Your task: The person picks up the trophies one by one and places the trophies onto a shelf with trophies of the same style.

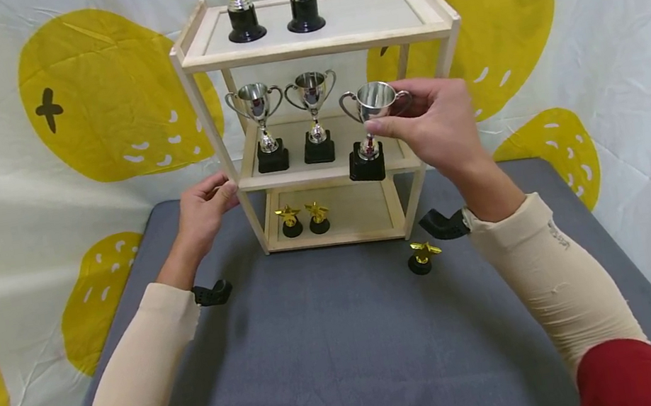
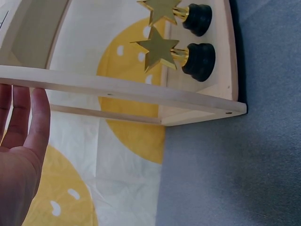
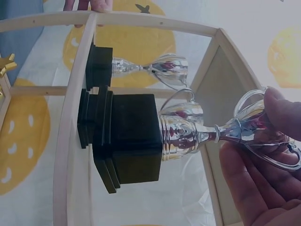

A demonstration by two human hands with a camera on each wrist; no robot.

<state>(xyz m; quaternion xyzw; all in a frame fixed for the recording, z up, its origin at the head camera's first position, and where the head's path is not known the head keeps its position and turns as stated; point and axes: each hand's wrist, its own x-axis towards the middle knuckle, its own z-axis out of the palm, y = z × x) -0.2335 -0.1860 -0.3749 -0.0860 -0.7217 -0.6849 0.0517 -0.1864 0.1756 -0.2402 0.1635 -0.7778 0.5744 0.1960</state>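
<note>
My right hand (image 1: 441, 119) pinches a silver two-handled trophy cup (image 3: 254, 122) by its bowl, thumb on one side and fingers on the other. The cup's square black base (image 1: 367, 163) tilts slightly in front of the middle shelf's front edge, to the right of two similar silver trophies (image 1: 312, 108) standing on that shelf. At the left side of the wooden shelf unit (image 1: 320, 173), my left hand (image 1: 204, 212) holds the front post near the middle shelf. Its fingers (image 2: 40, 117) reach the post in the left wrist view.
Two larger silver trophies (image 1: 304, 9) stand on the top shelf, their upper parts cut off. Two gold star trophies (image 2: 200, 61) stand on the bottom shelf. Another gold star trophy (image 1: 420, 260) is on the grey cloth (image 1: 349, 343), right of the unit's front.
</note>
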